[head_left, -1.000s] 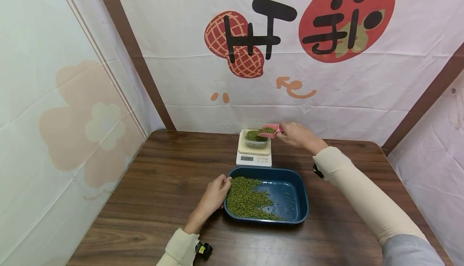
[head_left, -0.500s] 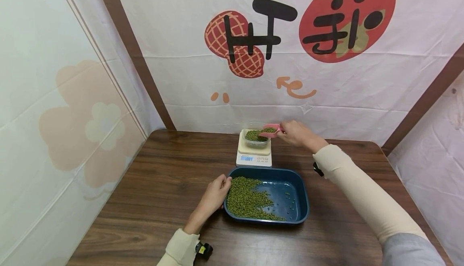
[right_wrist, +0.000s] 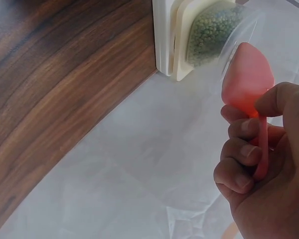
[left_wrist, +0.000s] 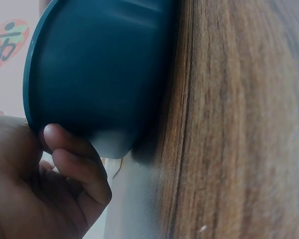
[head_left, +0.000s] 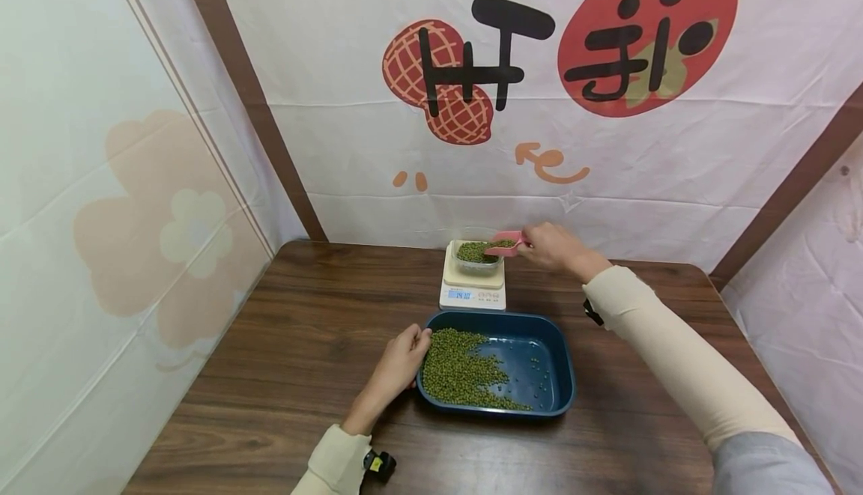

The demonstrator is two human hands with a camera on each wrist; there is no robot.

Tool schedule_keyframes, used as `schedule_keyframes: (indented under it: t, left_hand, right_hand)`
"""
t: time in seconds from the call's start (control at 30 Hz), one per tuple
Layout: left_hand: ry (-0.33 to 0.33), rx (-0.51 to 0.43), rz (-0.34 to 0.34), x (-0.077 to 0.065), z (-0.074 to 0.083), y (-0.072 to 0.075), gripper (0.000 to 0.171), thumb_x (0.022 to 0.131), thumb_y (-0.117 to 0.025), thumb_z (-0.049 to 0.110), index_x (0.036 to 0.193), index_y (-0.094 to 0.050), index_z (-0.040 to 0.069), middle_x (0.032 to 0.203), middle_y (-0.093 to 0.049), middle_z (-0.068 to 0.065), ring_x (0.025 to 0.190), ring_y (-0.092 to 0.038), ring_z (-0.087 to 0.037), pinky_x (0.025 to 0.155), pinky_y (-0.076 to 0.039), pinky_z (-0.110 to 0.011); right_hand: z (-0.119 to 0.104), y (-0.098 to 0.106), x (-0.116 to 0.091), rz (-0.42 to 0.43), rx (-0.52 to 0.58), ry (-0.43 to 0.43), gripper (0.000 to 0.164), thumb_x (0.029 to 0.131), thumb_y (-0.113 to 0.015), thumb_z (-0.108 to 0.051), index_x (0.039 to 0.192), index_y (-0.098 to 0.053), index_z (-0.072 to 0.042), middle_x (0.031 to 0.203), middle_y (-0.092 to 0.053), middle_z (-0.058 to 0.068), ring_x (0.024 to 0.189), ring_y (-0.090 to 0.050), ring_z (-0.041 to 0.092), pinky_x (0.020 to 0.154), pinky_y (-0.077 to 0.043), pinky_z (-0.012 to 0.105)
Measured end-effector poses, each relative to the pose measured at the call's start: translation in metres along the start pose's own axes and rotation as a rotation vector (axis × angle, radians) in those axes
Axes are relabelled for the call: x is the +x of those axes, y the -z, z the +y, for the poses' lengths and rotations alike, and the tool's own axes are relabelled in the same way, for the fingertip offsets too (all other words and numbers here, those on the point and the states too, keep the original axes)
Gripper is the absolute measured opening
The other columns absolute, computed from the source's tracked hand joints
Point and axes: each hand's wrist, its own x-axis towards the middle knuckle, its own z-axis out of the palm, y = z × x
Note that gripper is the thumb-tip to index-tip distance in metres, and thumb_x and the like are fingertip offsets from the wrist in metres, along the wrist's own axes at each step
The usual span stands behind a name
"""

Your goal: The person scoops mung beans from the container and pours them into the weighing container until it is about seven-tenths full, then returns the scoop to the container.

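My right hand [head_left: 550, 246] grips the handle of a pink scoop [right_wrist: 249, 77], its fingers curled round it in the right wrist view. The scoop holds some green beans and its lip hangs over a clear plastic tub [head_left: 480, 266]. Green beans [right_wrist: 213, 34] fill much of that tub, which stands on a white and cream kitchen scale [head_left: 473, 300]. The lit display seems to read 141.0. With curled fingers, my left hand [head_left: 402, 359] pinches the left rim of a blue tray [head_left: 565, 364]. More green beans [head_left: 461, 379] lie heaped in the tray's left part.
The tray sits just in front of the scale on a brown wooden table [head_left: 290, 353]. A printed white cloth [head_left: 350, 143] hangs directly behind the table's far edge, close to the scale. Another cloth [head_left: 101, 330] hangs along the left side.
The scale's display was dark, then lit near 138.9, and now seems to read 141.0. The scoop has shifted slightly right and holds fewer beans. My left hand stays on the tray.
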Motion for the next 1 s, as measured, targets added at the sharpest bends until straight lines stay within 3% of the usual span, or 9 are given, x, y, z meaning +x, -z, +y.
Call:
schedule_keyframes:
  t: [0.73,1.0]
  left_hand:
    - [0.004,-0.006,0.001,0.002,-0.001,0.000,0.037,0.105,-0.040,0.035,0.079,-0.044,0.010,0.058,-0.043,-0.004,0.037,-0.045,-0.016,0.036,-0.046,-0.027]
    - [-0.003,0.007,0.023,0.000,-0.001,-0.001,0.035,0.105,-0.042,0.033,0.078,-0.045,0.010,0.058,-0.044,-0.002,0.036,-0.046,-0.015,0.034,-0.044,-0.026]
  right_hand:
    - [-0.002,0.013,0.007,-0.052,-0.055,-0.030,0.020,0.093,-0.053,-0.025,0.079,-0.055,-0.011,0.068,-0.049,0.004,0.062,-0.046,0.022,0.056,-0.037,0.034]
    - [-0.007,0.019,0.009,-0.068,-0.099,0.002,0.022,0.094,-0.052,-0.025,0.077,-0.054,-0.012,0.067,-0.050,0.003,0.062,-0.046,0.021,0.057,-0.037,0.034]
